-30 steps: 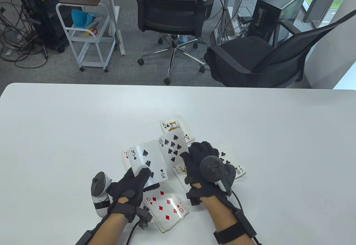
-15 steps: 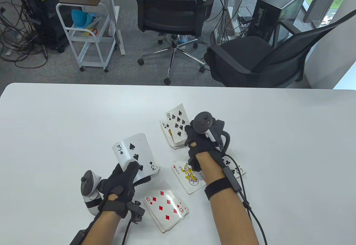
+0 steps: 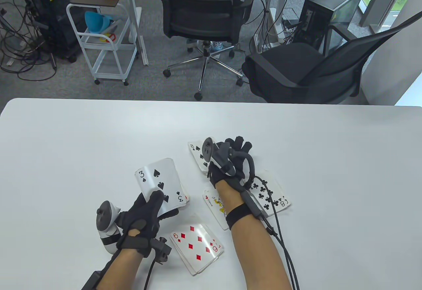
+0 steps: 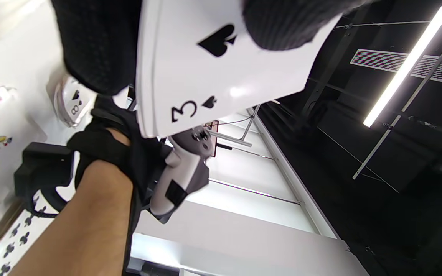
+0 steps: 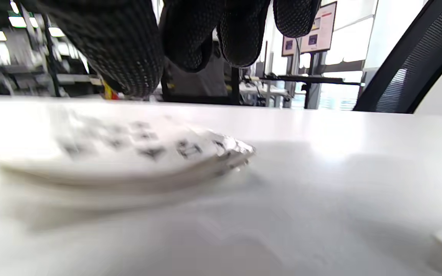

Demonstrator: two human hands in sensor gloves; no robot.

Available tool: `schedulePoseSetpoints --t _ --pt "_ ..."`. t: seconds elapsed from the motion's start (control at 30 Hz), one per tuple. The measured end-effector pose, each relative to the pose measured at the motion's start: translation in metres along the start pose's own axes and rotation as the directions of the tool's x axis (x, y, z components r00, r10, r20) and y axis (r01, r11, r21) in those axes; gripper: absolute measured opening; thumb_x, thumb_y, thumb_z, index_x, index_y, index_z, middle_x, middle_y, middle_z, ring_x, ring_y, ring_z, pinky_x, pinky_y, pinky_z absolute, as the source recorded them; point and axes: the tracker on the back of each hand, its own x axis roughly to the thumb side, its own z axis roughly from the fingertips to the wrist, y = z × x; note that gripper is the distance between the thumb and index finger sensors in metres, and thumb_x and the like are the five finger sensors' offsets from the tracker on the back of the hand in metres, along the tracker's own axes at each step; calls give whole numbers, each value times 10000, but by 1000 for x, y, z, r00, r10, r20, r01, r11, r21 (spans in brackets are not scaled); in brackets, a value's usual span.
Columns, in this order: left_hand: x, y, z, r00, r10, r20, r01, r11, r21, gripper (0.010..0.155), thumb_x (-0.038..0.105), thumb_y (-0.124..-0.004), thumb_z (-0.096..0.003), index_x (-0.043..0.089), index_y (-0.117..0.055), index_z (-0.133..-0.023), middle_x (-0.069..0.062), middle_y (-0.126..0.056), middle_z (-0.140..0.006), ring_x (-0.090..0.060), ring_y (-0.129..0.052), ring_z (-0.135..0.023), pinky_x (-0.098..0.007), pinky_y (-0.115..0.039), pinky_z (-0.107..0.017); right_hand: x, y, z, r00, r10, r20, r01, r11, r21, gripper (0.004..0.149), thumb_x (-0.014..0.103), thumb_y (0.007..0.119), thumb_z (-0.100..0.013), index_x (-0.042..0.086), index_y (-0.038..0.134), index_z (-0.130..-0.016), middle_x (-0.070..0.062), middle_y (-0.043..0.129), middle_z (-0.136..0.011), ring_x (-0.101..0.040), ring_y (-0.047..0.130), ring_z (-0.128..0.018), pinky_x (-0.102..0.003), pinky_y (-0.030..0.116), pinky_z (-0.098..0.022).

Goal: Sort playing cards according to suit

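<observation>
Four face-up groups of cards on the white desk (image 3: 82, 145), plus one stack held off it. Left hand (image 3: 145, 219) near the front edge, thumb curled over the face and fingers under, gripping a stack of cards (image 3: 161, 184) topped by a three of spades; a sliver of red visible at the stack's lower right corner. Right hand (image 3: 230, 163) further out and to the right, fingers spread and fairly straight, lying over the spade pile (image 3: 197, 155), nothing gripped; from the table view, fingertip contact with the cards not certain. In the right wrist view, fingertips (image 5: 129, 57) hanging just above the blurred edge of that pile (image 5: 129, 153). Top card there an eight of spades, only its left corner clear of the hand. Just right of the forearm, an eight of clubs (image 3: 275, 196) on a second pile, partly crossed by the two glove cables. Under the wrist, a face card (image 3: 216, 204) with a red J and a yellow figure, mostly covered by the arm; number of cards beneath not discernible. Nearest the front edge, between the two arms, a nine of diamonds (image 3: 197, 244) atop a slightly fanned pile. Beyond the desk, two black office chairs and one white trolley
</observation>
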Motion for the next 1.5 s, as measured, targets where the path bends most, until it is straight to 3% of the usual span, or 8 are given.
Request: schedulePoseSetpoints --t 0.13,0.2,0.27,0.37,0.5,0.7,1.0,1.5 --pt "-1 -2 0 999 -32 -1 32 999 6 506 444 -762 -545 230 -692 -997 -23 -871 -943 -277 -976 -788 -404 -927 -508 -14 -30 33 975 -200 100 206 977 -54 444 471 801 -543 146 761 -842 -169 586 -1058 -505 403 -1043 -744 308 -693" --pt "-3 -4 2 999 -44 -7 44 999 5 495 446 -778 -542 247 -712 -989 -4 -885 -937 -271 -982 -784 -402 -931 -506 -20 -47 59 912 -347 218 374 923 -95 431 475 774 -545 150 777 -830 -166 600 -1049 -503 406 -1042 -744 311 -691" --pt "-4 -6 2 999 -52 1 52 998 -22 487 452 -791 -540 254 -733 -980 4 -905 -925 -268 -990 -777 -403 -934 -502 -26 -64 96 802 -469 370 556 812 -177 430 460 776 -545 130 804 -821 -180 629 -1036 -510 431 -1033 -749 314 -683" --pt "-7 -9 3 997 -79 -6 79 997 -23 488 455 -796 -537 249 -739 -976 9 -912 -918 -263 -997 -770 -401 -938 -496 -32 -74 136 746 -493 448 621 757 -201 441 489 765 -542 149 801 -821 -159 642 -1037 -497 458 -1037 -743 336 -691" --pt "-12 -11 3 994 -105 -25 104 994 -24 487 450 -804 -536 248 -739 -975 11 -916 -914 -258 -1000 -768 -398 -940 -493 -31 -65 159 720 -525 454 635 762 -126 482 508 758 -542 142 768 -856 -165 616 -1049 -501 440 -1040 -744 327 -691" --pt "-17 -13 4 989 -136 -50 134 990 -35 483 436 -821 -532 251 -741 -971 16 -919 -912 -252 -1005 -763 -388 -945 -490 -25 -38 167 740 -506 444 584 810 -50 550 546 766 -528 135 720 -891 -174 585 -1060 -508 429 -1037 -748 319 -687" --pt "-23 -18 5 989 -134 -67 131 990 -47 479 419 -845 -529 258 -743 -969 27 -921 -912 -238 -1009 -764 -378 -950 -492 -21 -27 173 755 -484 443 545 838 -15 590 577 811 -501 135 696 -874 -171 581 -1057 -507 442 -1035 -748 328 -687" --pt "-24 -23 9 994 -63 -95 55 995 -84 496 436 -822 -537 256 -712 -986 10 -882 -942 -260 -973 -796 -388 -932 -511 -22 -34 178 685 -566 460 658 751 -55 405 415 806 -519 97 788 -770 -142 722 -977 -467 618 -993 -732 400 -696"
